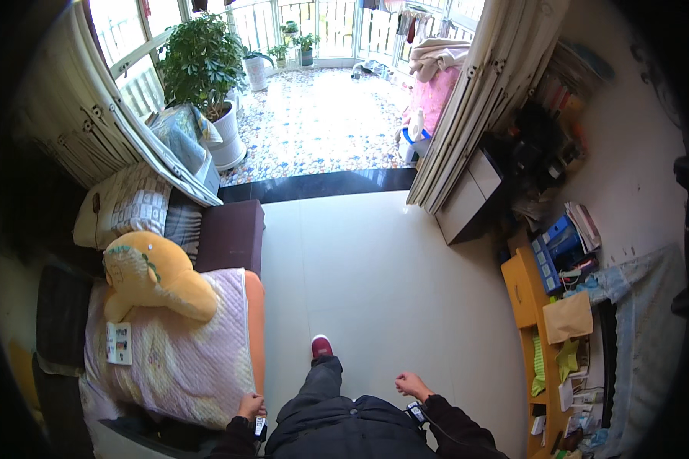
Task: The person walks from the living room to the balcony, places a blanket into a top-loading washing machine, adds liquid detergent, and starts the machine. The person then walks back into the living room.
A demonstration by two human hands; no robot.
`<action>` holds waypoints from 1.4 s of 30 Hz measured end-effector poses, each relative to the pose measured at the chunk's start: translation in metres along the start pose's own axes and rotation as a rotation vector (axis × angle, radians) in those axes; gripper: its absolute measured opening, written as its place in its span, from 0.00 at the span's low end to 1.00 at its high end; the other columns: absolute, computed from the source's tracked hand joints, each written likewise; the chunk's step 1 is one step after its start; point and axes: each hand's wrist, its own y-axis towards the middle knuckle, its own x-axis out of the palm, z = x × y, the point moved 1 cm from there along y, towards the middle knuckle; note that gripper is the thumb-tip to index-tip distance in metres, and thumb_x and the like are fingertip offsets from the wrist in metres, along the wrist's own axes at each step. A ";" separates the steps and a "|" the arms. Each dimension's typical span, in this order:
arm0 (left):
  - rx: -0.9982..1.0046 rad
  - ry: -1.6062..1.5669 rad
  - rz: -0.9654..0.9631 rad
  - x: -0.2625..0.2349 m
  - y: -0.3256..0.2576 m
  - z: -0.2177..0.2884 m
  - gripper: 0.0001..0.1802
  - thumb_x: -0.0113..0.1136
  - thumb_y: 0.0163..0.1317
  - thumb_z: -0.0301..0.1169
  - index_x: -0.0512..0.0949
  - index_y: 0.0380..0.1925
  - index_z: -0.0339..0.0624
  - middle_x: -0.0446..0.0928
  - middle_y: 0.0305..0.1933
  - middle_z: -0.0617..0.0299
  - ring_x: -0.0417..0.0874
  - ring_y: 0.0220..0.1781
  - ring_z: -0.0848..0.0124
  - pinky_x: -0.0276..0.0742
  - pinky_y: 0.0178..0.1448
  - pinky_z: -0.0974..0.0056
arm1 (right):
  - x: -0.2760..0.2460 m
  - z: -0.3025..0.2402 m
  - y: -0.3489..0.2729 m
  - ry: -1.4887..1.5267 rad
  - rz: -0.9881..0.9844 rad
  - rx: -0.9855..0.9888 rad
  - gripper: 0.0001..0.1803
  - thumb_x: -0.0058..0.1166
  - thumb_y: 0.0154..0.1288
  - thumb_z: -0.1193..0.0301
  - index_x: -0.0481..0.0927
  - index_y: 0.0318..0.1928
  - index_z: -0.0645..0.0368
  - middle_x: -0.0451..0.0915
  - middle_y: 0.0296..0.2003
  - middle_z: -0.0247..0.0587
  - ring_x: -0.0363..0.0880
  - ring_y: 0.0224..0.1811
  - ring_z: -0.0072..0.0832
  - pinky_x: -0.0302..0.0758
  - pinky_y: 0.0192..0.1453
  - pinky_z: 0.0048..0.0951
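My left hand (250, 405) hangs low beside the near corner of the quilted bed cover (207, 375), its fingers curled in. No object shows in it. My right hand (412, 385) hangs over the pale tiled floor (390, 298), loosely closed, and nothing sticks out of it. Each wrist carries a small device strapped over a dark sleeve. One foot in a red shoe (321, 346) is set forward on the tiles. A large yellow plush toy (157, 275) lies on the bed cover, with a printed booklet (119, 343) beside it.
A dark sill (321, 183) crosses the floor before a bright balcony with a potted plant (199, 65). Gathered curtains (486, 99) frame the opening. On the right stand a dark-topped cabinet (471, 191) and a cluttered wooden shelf unit (518, 287). A brown box-like seat (230, 239) adjoins the bed.
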 end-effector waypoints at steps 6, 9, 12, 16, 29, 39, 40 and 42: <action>0.054 0.122 -0.010 0.007 0.073 0.117 0.05 0.53 0.59 0.24 0.75 0.33 0.34 0.72 0.24 0.61 0.77 0.21 0.70 0.77 0.20 0.63 | -0.041 -0.033 0.017 0.044 0.003 0.151 0.14 0.53 0.64 0.66 0.78 0.42 0.64 0.81 0.30 0.39 0.81 0.28 0.25 0.78 0.27 0.27; 0.164 0.213 0.090 0.020 0.098 0.183 0.06 0.52 0.60 0.25 0.76 0.35 0.33 0.74 0.26 0.61 0.78 0.21 0.70 0.79 0.22 0.64 | -0.055 -0.055 0.036 0.152 0.101 0.222 0.12 0.53 0.66 0.67 0.77 0.42 0.64 0.81 0.28 0.40 0.81 0.27 0.26 0.79 0.27 0.27; 0.195 0.150 0.036 0.041 0.112 0.246 0.07 0.51 0.61 0.25 0.76 0.36 0.33 0.75 0.28 0.60 0.80 0.24 0.69 0.80 0.24 0.66 | -0.063 -0.097 0.068 0.163 0.059 0.184 0.11 0.53 0.66 0.68 0.77 0.42 0.64 0.81 0.28 0.40 0.81 0.27 0.26 0.79 0.27 0.27; 0.207 0.163 -0.017 0.074 0.137 0.307 0.06 0.51 0.61 0.24 0.75 0.35 0.34 0.73 0.27 0.60 0.79 0.25 0.69 0.80 0.24 0.65 | -0.080 -0.153 0.107 0.067 0.061 0.141 0.13 0.54 0.63 0.67 0.78 0.42 0.65 0.81 0.26 0.38 0.80 0.25 0.24 0.77 0.26 0.25; 0.009 0.074 0.045 0.136 0.190 0.424 0.06 0.52 0.63 0.26 0.73 0.33 0.32 0.73 0.26 0.57 0.83 0.25 0.59 0.87 0.29 0.55 | -0.263 -0.332 0.333 -0.199 -0.012 0.016 0.12 0.53 0.61 0.68 0.80 0.40 0.64 0.80 0.25 0.35 0.77 0.22 0.23 0.76 0.24 0.26; 0.051 0.126 -0.053 0.202 0.292 0.555 0.02 0.52 0.63 0.25 0.72 0.34 0.38 0.72 0.26 0.60 0.82 0.24 0.64 0.86 0.29 0.56 | -0.310 -0.500 0.449 -0.275 0.031 -0.182 0.16 0.51 0.62 0.67 0.80 0.45 0.66 0.82 0.28 0.38 0.79 0.25 0.25 0.77 0.27 0.28; 0.067 0.097 -0.071 0.205 0.307 0.568 0.03 0.52 0.62 0.25 0.72 0.33 0.37 0.72 0.26 0.59 0.82 0.23 0.63 0.86 0.29 0.55 | -0.309 -0.510 0.455 -0.259 0.002 -0.152 0.16 0.51 0.62 0.67 0.79 0.46 0.66 0.82 0.28 0.38 0.79 0.25 0.26 0.77 0.27 0.29; 0.068 0.126 -0.077 0.205 0.339 0.590 0.03 0.53 0.62 0.24 0.72 0.32 0.36 0.72 0.25 0.58 0.81 0.22 0.62 0.86 0.28 0.55 | -0.309 -0.523 0.467 -0.201 -0.019 -0.114 0.15 0.51 0.62 0.67 0.81 0.43 0.65 0.82 0.27 0.38 0.79 0.25 0.25 0.77 0.27 0.29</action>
